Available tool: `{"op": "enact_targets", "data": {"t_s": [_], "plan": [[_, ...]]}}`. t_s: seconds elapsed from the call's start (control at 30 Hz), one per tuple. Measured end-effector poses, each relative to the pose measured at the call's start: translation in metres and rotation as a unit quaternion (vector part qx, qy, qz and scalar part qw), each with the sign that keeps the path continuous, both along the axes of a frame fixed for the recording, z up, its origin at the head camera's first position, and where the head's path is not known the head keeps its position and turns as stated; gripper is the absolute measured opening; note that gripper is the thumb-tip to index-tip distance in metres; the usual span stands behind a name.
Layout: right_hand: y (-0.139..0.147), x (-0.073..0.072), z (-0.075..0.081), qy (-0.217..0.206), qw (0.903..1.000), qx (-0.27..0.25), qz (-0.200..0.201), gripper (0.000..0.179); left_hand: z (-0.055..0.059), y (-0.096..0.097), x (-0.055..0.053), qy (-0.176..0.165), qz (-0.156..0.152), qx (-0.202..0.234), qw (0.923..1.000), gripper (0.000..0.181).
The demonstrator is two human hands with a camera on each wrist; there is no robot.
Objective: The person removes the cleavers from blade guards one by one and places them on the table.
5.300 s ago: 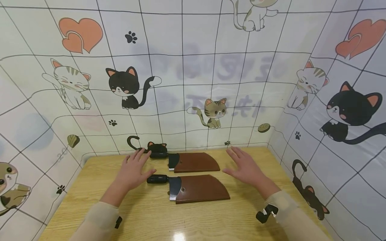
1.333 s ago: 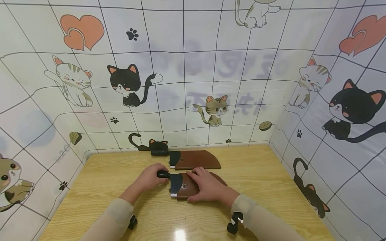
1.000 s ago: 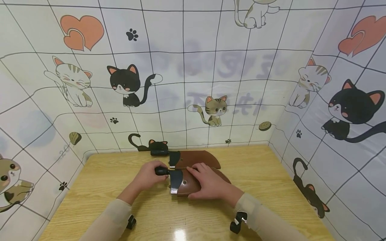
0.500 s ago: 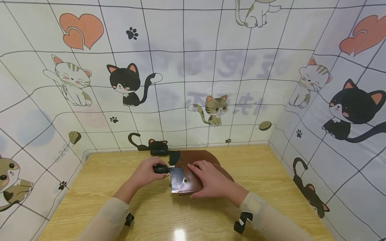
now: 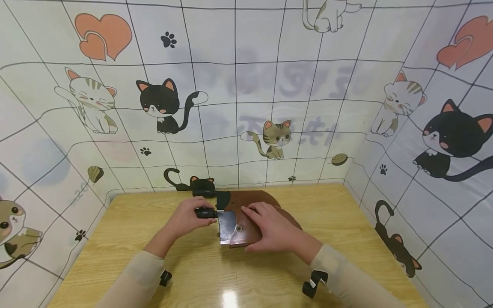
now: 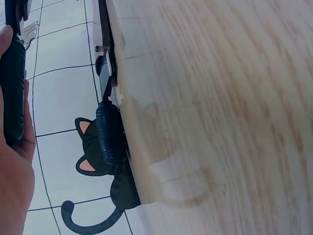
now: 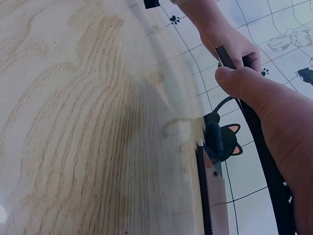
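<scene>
A cleaver (image 5: pixel 226 226) with a dark blade sits in a brown leather sheath (image 5: pixel 246 233), held up off the table in both hands. My left hand (image 5: pixel 188 218) grips its black handle (image 5: pixel 206 212), also seen in the left wrist view as a dark handle (image 6: pixel 12 93) in the palm. My right hand (image 5: pixel 275 229) grips the sheath, with the thumb on the near side and fingers across the top. Behind lies a second sheathed cleaver (image 5: pixel 252 196) on the table, partly hidden by the raised one. Its black handle (image 6: pixel 110 132) points left.
The wooden table (image 5: pixel 192 273) reaches back to a wall cover (image 5: pixel 215 77) printed with cats and grid lines. The second cleaver lies close to that back wall. Side walls with the same print stand left and right.
Both hands have moved from hovering apart onto the near cleaver, then lifted it off the table and slightly back. It now overlaps the far cleaver in view. The far cleaver stays put.
</scene>
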State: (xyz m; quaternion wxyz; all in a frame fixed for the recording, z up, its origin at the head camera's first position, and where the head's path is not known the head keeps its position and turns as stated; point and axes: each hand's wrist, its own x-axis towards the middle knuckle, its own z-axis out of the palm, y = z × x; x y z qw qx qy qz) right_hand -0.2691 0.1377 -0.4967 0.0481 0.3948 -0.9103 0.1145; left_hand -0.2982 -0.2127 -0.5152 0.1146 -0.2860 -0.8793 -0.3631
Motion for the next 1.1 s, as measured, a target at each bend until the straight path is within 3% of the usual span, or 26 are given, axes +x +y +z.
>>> {"op": "enact_targets", "data": {"t_s": [0.7, 1.1], "plan": [[0.001, 0.005, 0.013, 0.008, 0.9999, 0.008, -0.005, 0.119, 0.016, 0.001, 0.006, 0.018, -0.003, -0.027, 0.9995, 0.033], [0.003, 0.005, 0.016, 0.003, 0.9999, 0.008, -0.010, 0.118, 0.022, 0.001, 0.009, 0.011, -0.002, -0.035, 0.9993, 0.033]]}}
